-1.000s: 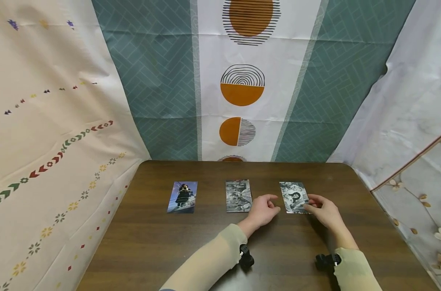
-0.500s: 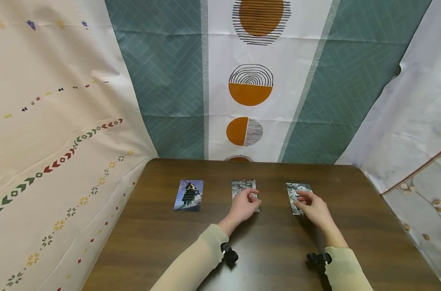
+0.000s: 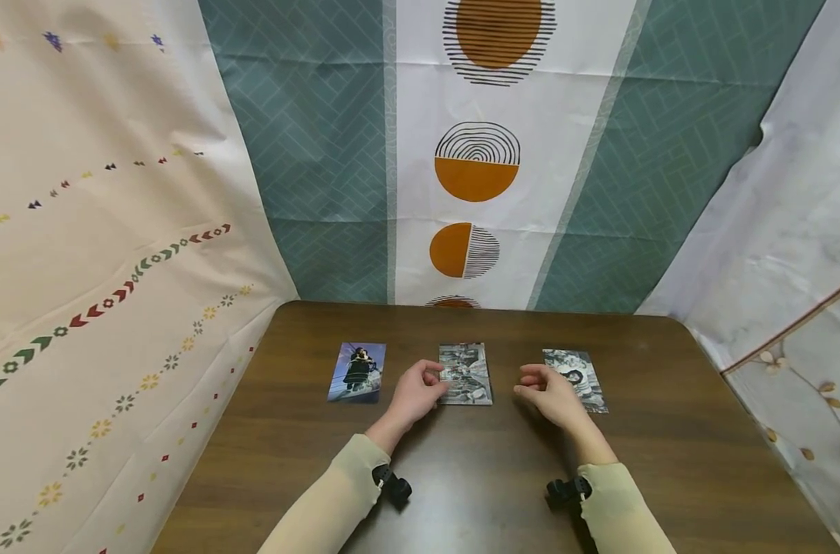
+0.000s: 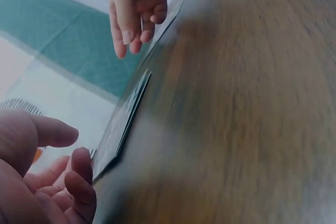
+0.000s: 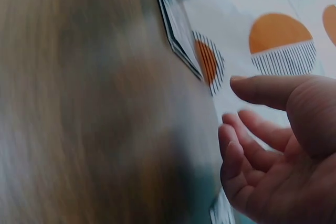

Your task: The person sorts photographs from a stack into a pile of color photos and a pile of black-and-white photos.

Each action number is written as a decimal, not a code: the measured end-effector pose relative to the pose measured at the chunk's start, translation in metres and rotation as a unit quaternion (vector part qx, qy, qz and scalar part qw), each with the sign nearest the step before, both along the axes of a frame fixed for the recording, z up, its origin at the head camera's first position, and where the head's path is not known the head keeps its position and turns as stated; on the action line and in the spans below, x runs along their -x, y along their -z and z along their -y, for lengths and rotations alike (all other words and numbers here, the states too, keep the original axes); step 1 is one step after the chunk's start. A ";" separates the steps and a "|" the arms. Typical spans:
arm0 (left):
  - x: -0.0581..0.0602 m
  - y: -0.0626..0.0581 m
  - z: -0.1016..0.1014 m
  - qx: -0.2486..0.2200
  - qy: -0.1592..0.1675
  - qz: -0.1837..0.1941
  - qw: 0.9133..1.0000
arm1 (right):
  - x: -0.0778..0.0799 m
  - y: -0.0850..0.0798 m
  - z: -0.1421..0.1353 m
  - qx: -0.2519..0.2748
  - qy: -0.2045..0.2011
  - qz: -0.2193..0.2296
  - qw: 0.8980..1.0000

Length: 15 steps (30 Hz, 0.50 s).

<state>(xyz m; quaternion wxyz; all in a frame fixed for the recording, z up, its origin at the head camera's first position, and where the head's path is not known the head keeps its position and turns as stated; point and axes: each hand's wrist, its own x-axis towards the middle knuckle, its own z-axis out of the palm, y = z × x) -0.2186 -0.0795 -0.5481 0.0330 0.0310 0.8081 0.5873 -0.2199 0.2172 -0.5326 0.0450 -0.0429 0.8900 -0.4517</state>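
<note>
Three photo cards lie in a row on the dark wooden table. In the middle is a small stack of black-and-white cards (image 3: 466,374), its layered edge plain in the left wrist view. My left hand (image 3: 416,392) is at the stack's left edge, thumb and fingers apart, with nothing between them; whether a fingertip touches the stack I cannot tell. My right hand (image 3: 550,396) hovers between the stack and the right black-and-white card (image 3: 581,378), its fingers loosely bent and holding nothing. It covers part of that card's left side. A colour card of two people (image 3: 357,372) lies at the left.
The wooden table (image 3: 461,477) has rounded far corners. Behind it hangs a green and white cloth (image 3: 337,254) with orange circles. Patterned cloths stand along the left and right sides. A small black camera (image 3: 392,486) sits on the left wrist, another on the right (image 3: 567,492).
My right hand has let go of the right card and moved left off most of it. My left hand has passed leftward over the middle stack to its left edge.
</note>
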 end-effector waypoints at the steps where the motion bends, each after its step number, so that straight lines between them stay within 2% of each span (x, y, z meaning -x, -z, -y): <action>1: 0.000 0.001 0.002 -0.002 -0.005 0.007 1.000 | 0.000 0.000 0.005 0.002 0.000 0.003 1.000; 8: -0.004 0.002 0.010 -0.010 -0.025 0.054 0.998 | 0.001 0.004 0.037 0.002 0.010 0.018 1.000; 15: -0.004 0.001 0.008 0.002 -0.018 0.059 0.998 | 0.005 0.010 0.058 -0.038 0.035 0.014 0.999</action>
